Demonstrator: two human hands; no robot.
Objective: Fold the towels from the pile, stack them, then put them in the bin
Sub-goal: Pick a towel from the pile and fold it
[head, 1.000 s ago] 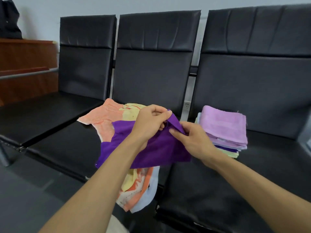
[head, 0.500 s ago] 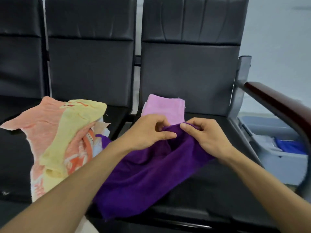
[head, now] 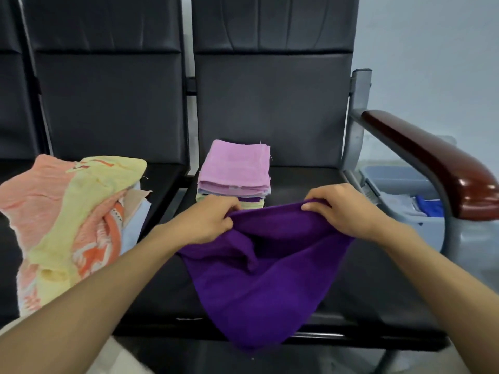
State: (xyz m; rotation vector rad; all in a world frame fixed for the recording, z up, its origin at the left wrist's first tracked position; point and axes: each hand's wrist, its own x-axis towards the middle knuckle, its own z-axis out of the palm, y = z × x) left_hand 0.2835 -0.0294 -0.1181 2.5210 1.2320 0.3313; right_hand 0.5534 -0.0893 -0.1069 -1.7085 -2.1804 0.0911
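Purple towel (head: 259, 287) is being pinched at its far edge by the left hand (head: 209, 224) and the right hand (head: 341, 210), hanging over the near seat edge. Stack (head: 235, 171) is lying just beyond; pile (head: 70, 211) at left, bin (head: 405, 195) at right.

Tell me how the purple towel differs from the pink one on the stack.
The purple towel is unfolded; the pink towel is folded square. The purple towel is held by the left hand and right hand; the pink towel lies untouched atop the stack. Both are over the same seat.
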